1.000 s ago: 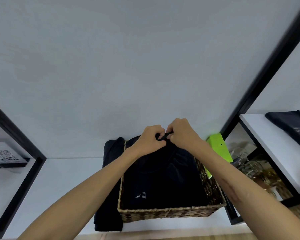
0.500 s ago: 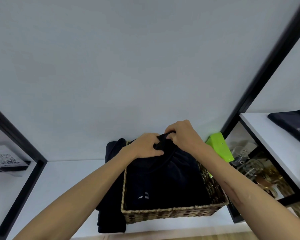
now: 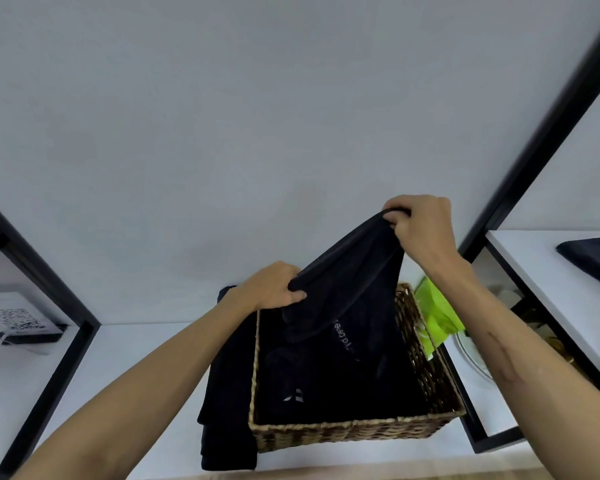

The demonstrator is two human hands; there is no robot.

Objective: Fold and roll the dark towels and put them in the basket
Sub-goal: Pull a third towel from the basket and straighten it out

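A woven wicker basket point(image 3: 354, 432) stands on the white shelf in front of me, with dark towels lying inside it. Both hands hold one dark towel point(image 3: 352, 282) by its top edge, partly lifted out of the basket. My right hand point(image 3: 421, 228) grips one end high above the basket's far right corner. My left hand point(image 3: 274, 285) grips the other end lower, at the basket's far left corner. The towel's lower part still hangs down into the basket. A stack of dark towels point(image 3: 227, 393) lies on the shelf just left of the basket.
A bright green packet point(image 3: 437, 315) leans right of the basket, beside a black shelf frame point(image 3: 478, 433). Another dark cloth point(image 3: 594, 259) lies on the upper right shelf. A QR-code card point(image 3: 14, 320) stands in the left compartment. The white wall is close behind.
My hands were together at the basket's far edge; the right hand has risen up and to the right, pulling the towel's edge out taut, while the left stayed low.
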